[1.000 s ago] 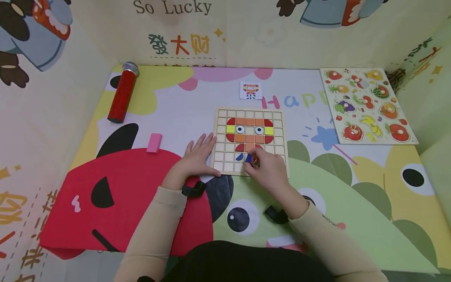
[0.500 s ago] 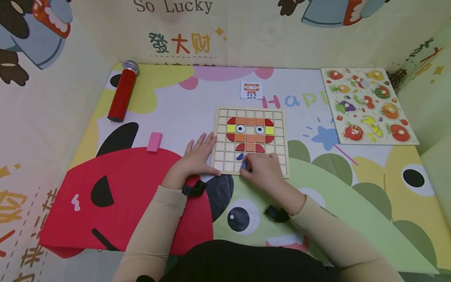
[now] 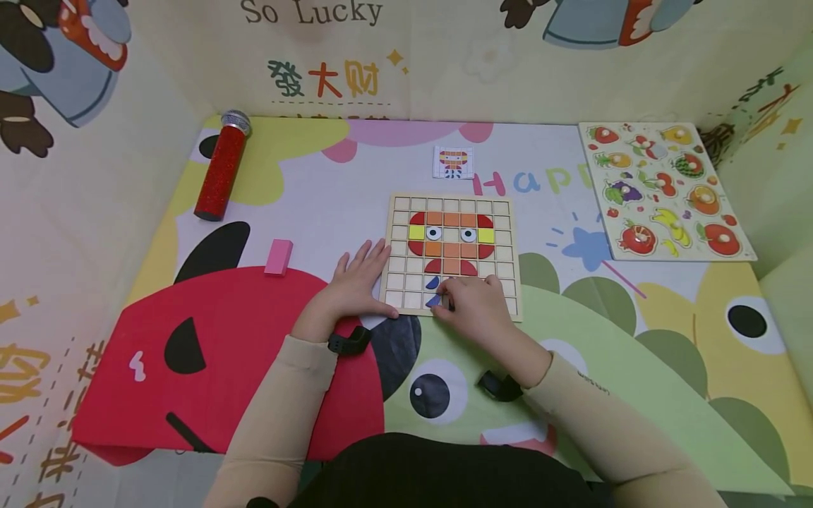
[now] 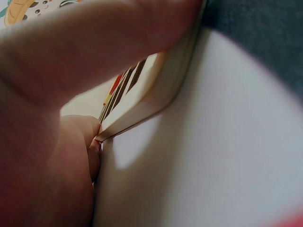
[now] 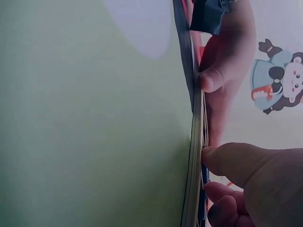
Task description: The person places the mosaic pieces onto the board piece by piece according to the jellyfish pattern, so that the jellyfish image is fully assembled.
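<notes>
A square wooden grid board (image 3: 401,204) lies on the table, with red, orange and yellow tiles and two eye tiles forming a figure. My left hand (image 3: 357,283) is spread at the board's left edge; in the left wrist view its thumb (image 4: 109,42) lies along the board's side. Low on the grid, my right hand (image 3: 478,305) pinches a blue-and-white tile (image 3: 434,301) between thumb and curled fingers. Another blue tile (image 3: 432,283) sits in the cell just above. In the right wrist view the right thumb (image 5: 227,158) is right at the board; part of the grid is hidden under this hand.
A small picture card (image 3: 453,162) lies behind the board. A pink block (image 3: 278,257) and a red microphone (image 3: 221,169) are to the left. At the far right lies a fruit puzzle board (image 3: 663,190). Printed fabric walls (image 3: 444,77) enclose the table.
My right hand has moved slightly left and down over the grid, bringing the blue-and-white tile to a lower cell, where it now lies flatter. My left hand has stayed at the board's edge.
</notes>
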`<act>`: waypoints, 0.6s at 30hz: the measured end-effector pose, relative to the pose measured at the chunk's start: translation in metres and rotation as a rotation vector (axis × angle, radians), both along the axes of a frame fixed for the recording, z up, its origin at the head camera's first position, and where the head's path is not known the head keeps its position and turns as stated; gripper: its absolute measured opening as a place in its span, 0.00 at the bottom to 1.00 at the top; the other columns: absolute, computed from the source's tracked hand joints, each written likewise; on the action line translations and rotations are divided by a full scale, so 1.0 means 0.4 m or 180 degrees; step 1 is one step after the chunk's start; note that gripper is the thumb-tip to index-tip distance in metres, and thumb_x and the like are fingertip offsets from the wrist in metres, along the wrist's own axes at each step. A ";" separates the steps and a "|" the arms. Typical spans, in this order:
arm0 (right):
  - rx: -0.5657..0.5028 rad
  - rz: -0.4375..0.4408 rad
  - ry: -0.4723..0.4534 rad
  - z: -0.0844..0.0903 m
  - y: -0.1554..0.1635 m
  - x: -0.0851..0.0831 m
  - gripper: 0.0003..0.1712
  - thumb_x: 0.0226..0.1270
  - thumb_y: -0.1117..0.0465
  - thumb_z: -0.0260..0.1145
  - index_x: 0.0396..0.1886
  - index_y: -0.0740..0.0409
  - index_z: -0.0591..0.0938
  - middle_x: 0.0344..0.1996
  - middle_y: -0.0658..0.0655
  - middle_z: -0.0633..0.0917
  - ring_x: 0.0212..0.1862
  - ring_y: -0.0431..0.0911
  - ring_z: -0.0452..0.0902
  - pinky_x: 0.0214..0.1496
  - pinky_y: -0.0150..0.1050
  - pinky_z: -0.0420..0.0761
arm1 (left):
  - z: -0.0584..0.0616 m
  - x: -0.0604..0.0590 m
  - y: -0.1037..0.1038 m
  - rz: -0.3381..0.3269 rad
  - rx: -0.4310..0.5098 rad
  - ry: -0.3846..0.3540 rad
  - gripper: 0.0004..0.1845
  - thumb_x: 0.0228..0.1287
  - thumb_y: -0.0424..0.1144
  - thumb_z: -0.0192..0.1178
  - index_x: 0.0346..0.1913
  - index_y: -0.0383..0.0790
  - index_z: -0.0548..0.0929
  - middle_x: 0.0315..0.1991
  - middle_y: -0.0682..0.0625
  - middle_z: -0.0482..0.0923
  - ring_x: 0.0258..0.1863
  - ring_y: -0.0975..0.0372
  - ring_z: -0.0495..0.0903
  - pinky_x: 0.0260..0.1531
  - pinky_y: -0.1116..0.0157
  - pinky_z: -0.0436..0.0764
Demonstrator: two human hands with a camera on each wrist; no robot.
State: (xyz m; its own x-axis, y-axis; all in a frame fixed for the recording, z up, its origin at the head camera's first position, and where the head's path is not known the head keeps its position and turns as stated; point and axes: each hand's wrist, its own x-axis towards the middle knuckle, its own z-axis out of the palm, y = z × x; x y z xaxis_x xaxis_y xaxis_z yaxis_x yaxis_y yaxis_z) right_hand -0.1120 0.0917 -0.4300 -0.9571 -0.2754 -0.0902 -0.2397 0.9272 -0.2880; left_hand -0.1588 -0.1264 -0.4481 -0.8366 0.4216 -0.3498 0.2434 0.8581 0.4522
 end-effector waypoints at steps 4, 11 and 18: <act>0.0007 0.0005 0.0004 -0.001 0.002 0.001 0.16 0.51 0.44 0.67 0.34 0.49 0.82 0.17 0.44 0.76 0.30 0.43 0.72 0.39 0.42 0.61 | -0.001 0.001 0.000 0.0004 0.0012 0.0011 0.64 0.35 0.58 0.70 0.72 0.47 0.40 0.74 0.51 0.34 0.72 0.55 0.31 0.66 0.45 0.35; -0.0294 -0.0317 -0.0008 0.018 0.025 -0.004 0.18 0.53 0.44 0.65 0.39 0.49 0.81 0.23 0.48 0.77 0.31 0.44 0.72 0.39 0.43 0.62 | -0.002 0.002 -0.003 -0.0005 0.0036 -0.0005 0.63 0.36 0.58 0.70 0.72 0.47 0.40 0.74 0.52 0.34 0.72 0.55 0.31 0.66 0.45 0.35; -0.1207 -0.1085 -0.0099 0.079 0.141 -0.078 0.21 0.65 0.51 0.55 0.51 0.59 0.76 0.47 0.59 0.77 0.48 0.52 0.71 0.50 0.49 0.73 | -0.012 0.011 -0.010 0.0086 0.0153 -0.0138 0.60 0.40 0.58 0.67 0.72 0.47 0.40 0.73 0.50 0.37 0.72 0.55 0.32 0.67 0.45 0.35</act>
